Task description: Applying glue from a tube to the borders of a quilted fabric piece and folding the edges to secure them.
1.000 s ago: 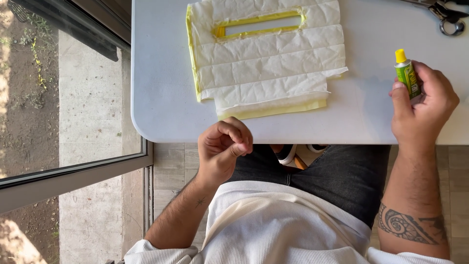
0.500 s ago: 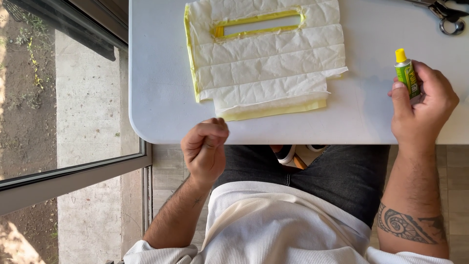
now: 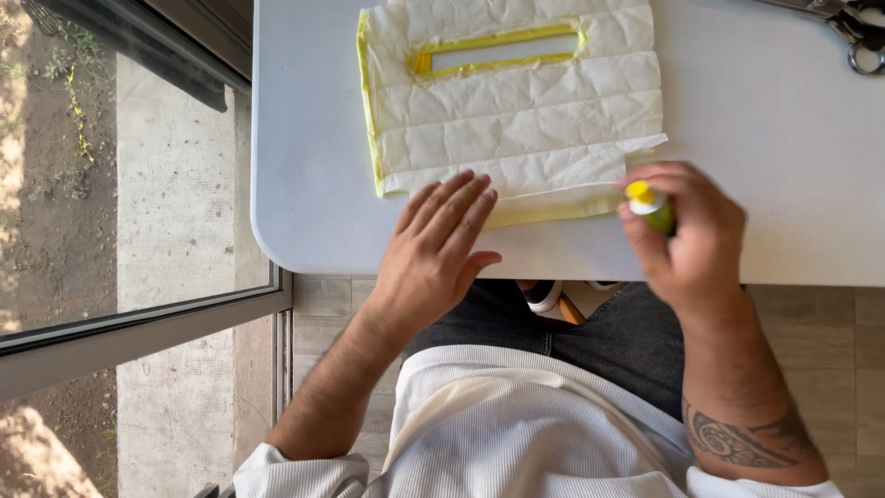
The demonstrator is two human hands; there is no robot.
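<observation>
**Quilted cloth under the left hand, tube in the right**

Quilted white cloth (image 3: 516,111) with yellow edging lies flat on the white table (image 3: 784,148), just beyond both hands. A long narrow slot bordered in yellow is cut into its far half. Its near edge, where a yellow strip shows, runs between the two hands.

The left hand (image 3: 433,258) lies palm down with the fingers spread and straight, holding nothing; the fingertips rest on the cloth's near edge while the heel of the hand sits at the table's rim. The right hand (image 3: 691,240) is curled around a small green tube (image 3: 650,207) with a yellow cap, the fingers closed about its body and the cap end poking out toward the cloth's near right corner, touching or just beside the yellow strip; which cannot be told.

Metal scissors (image 3: 857,32) lie well beyond the right hand, at the table's far corner. Below the table edge, dark jeans (image 3: 636,341) and a white ribbed shirt (image 3: 516,433) show between the forearms.
</observation>
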